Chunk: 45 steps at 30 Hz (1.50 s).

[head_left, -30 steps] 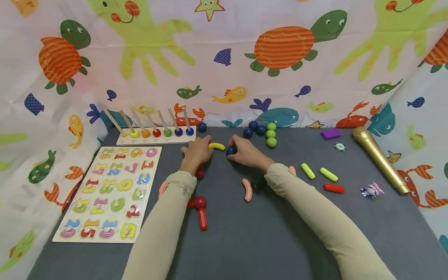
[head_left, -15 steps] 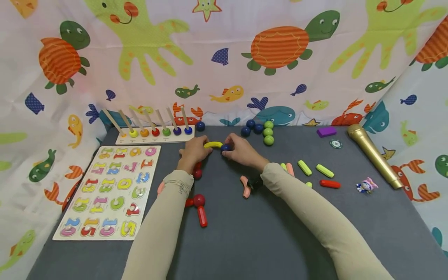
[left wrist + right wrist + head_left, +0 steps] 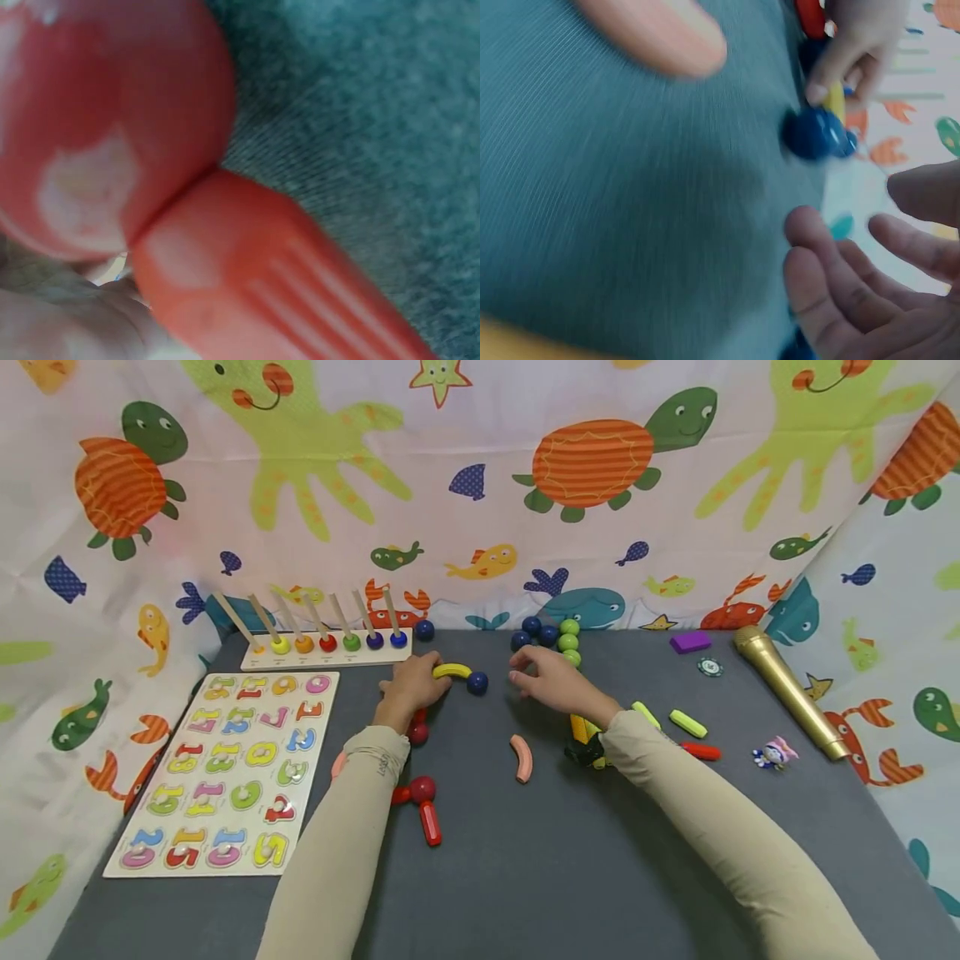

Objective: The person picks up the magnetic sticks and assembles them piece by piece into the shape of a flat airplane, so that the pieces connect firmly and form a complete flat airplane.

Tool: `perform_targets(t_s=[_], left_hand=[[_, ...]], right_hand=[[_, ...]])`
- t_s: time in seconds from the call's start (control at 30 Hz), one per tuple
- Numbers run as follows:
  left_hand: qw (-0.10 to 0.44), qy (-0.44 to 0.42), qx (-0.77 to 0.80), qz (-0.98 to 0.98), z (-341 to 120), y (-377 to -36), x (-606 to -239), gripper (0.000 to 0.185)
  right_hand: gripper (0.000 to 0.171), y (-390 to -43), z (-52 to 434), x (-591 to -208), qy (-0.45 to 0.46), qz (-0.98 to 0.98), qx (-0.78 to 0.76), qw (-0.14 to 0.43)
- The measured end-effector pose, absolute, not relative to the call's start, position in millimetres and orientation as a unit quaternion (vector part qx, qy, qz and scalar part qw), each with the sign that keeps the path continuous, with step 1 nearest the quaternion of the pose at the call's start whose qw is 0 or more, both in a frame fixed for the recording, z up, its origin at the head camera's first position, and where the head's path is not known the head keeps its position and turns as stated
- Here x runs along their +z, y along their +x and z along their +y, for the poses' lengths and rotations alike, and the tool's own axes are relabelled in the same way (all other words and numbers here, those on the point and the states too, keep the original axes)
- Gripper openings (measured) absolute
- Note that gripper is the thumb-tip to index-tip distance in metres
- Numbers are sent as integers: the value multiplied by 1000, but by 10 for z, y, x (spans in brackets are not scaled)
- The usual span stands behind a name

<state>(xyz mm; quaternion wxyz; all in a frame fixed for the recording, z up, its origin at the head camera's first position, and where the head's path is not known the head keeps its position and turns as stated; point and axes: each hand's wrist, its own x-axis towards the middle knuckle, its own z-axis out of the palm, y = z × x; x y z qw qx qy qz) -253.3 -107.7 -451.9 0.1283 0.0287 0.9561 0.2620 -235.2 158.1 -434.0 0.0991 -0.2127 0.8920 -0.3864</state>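
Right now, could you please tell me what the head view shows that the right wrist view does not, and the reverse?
Only the head view: the number board, gold microphone, purple block and poker chip.
Only the right wrist view: a close look at several separate digits of the right hand.
Both: the right hand holding nothing, the left hand holding the yellow curved piece, a dark blue ball at its end, and a pink curved piece.

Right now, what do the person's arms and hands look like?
Both arms wear plain beige sleeves, the left sleeve and right sleeve bunched near the wrists. Small dark lettering, too tiny to read, marks the left cuff. The left hand and right hand wear no gloves.
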Motion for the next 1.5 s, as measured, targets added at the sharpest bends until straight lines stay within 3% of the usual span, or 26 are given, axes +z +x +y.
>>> perform_targets(t_s=[0.37,0.57,0.83,1.03,1.27,1.5], left_hand=[[180,56,257,948,-1121,-2525,-4436,38],[186,65,255,947,-1102,-2537,-4429,36],[194,67,253,945,-1117,-2541,-4434,40],[197,68,250,946,-1132,-2578,-4464,42],[196,67,252,945,-1134,-2556,-4443,40],[192,63,254,946,-1124,-2523,-4411,39]], right_hand=[[10,-2048,2322,-4226,-220,935,-249,124],[23,-1949,2422,-4155,-219,941,-191,174],[43,-1905,2456,-4133,-236,940,-151,193],[47,-1932,2424,-4247,-239,944,-163,159],[24,-2036,2291,-4372,-218,951,-184,117],[17,-2167,2021,-4422,-188,947,-243,91]])
